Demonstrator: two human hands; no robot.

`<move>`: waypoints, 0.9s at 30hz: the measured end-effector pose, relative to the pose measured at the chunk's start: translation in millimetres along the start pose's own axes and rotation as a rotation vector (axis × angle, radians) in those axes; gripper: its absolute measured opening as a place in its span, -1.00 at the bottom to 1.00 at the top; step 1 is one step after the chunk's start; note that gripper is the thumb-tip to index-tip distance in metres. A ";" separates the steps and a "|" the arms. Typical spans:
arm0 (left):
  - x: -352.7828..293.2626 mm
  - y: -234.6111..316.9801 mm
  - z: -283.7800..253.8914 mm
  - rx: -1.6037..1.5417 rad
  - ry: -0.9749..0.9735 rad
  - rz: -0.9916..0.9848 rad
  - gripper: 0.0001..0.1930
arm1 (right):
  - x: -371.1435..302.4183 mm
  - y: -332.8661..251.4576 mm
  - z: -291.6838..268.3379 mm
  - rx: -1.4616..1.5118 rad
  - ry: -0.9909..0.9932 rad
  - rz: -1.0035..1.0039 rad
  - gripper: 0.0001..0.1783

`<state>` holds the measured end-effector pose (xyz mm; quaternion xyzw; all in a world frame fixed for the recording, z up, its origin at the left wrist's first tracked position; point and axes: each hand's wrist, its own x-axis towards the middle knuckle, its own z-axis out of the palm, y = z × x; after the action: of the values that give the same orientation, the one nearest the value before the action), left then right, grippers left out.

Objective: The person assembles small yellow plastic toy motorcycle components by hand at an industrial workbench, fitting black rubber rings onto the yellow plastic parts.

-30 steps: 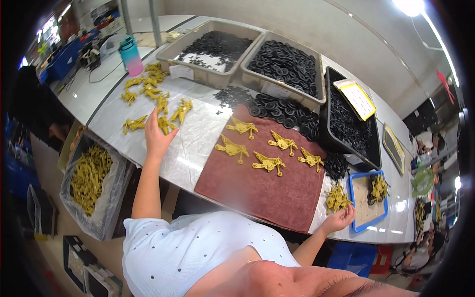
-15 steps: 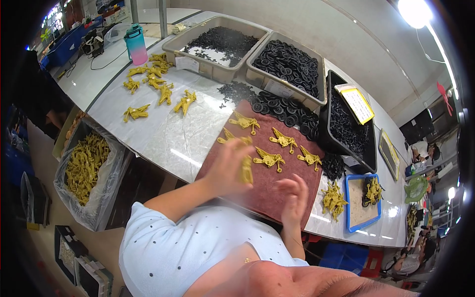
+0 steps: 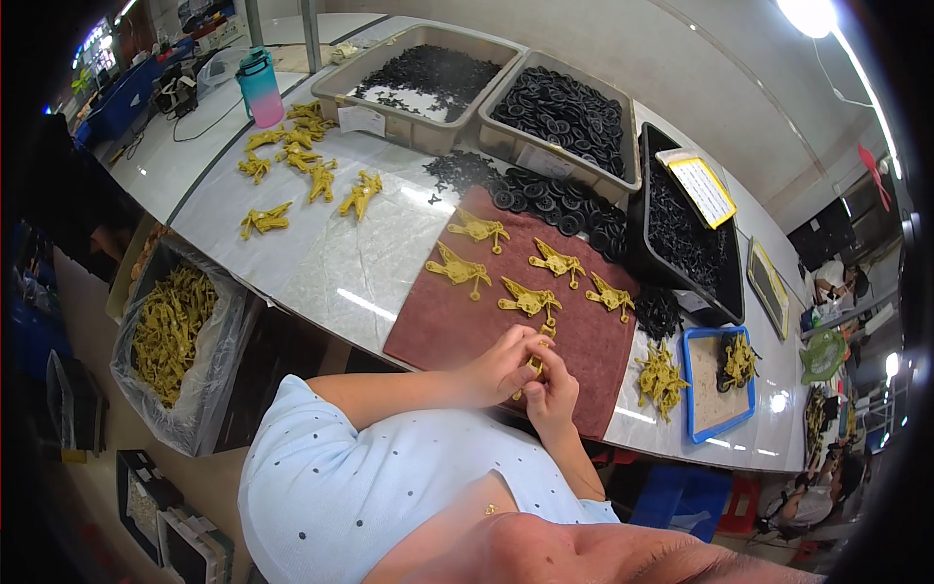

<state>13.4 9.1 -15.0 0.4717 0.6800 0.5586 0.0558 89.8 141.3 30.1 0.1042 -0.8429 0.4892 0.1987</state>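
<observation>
Yel. pcs [image 3: 528,297] on towel [image 3: 452,341]; blk-pt bins [image 3: 415,131] behind.

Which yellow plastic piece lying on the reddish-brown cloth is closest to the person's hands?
The lower middle yellow plastic piece, just beyond the left hand and right hand; the other four lie farther from both.

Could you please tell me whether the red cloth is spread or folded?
Spread: the cloth lies flat on the table, with five yellow parts laid out on it.
</observation>
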 end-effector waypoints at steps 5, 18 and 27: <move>0.6 4.0 3.8 -0.377 -0.145 -0.160 -0.24 | 7.4 -5.3 1.8 -0.066 0.157 -0.124 -0.58; 12.3 15.1 6.3 -0.521 0.008 -0.341 -0.32 | -7.3 32.2 5.2 -0.192 0.257 -0.236 -0.84; 16.6 1.1 -12.1 -1.124 0.234 -0.559 -0.36 | -13.4 41.3 -24.1 0.551 0.782 0.316 -0.67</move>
<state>-2.4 12.2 -2.1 0.1110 0.3822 0.8422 0.3637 92.2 182.5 2.6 -0.1671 -0.5504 0.7199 0.3883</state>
